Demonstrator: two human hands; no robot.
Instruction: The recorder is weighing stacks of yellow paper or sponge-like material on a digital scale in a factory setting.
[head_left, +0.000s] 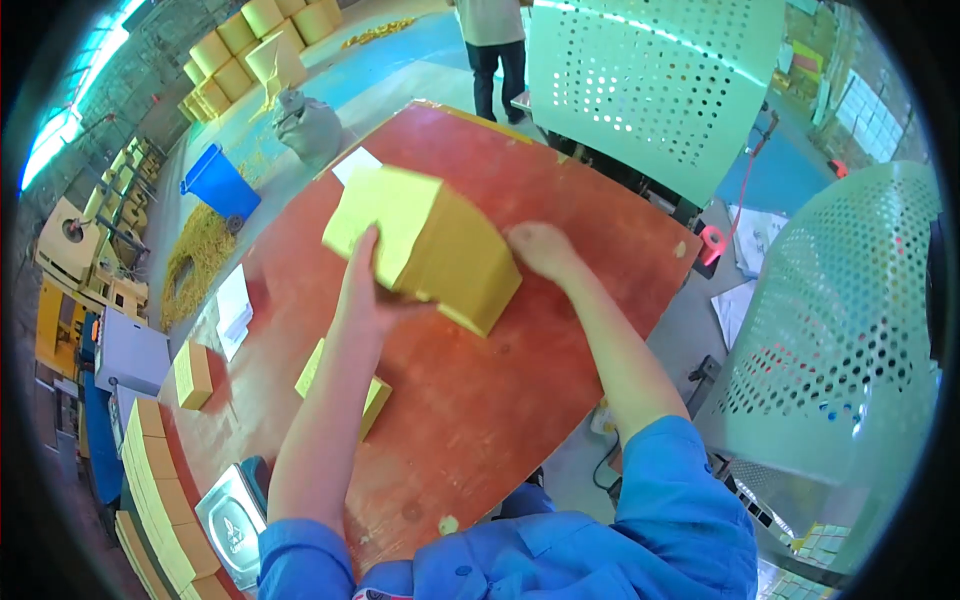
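best to support the yellow block (432, 245) from beneath, sparing its corners. over the red tabletop (500, 400), toward twelve o'clock; clasped by the left hand (368, 295) at seven o'clock, thumb across the bright face, fingers partly hidden; beside the right hand (541, 249), curled at three o'clock, impossible to tell whether holding anything. papery-looking, flat-sided, boxy.

We count one left hand (372, 300) and one right hand (540, 249), two in all. We see one big yellow block (462, 258) in the left hand, and two small yellow blocks (193, 376): one left of that hand and one partly hidden behind its arm (318, 430). Under both hands is one red table (500, 425). Past the left hand, we spot one blue bin (221, 187) and one gray sack (306, 130). Past or right of the right hand, we find two green covers (835, 330) with holes and one pink roll (712, 243). Past both hands is one other person (492, 40).
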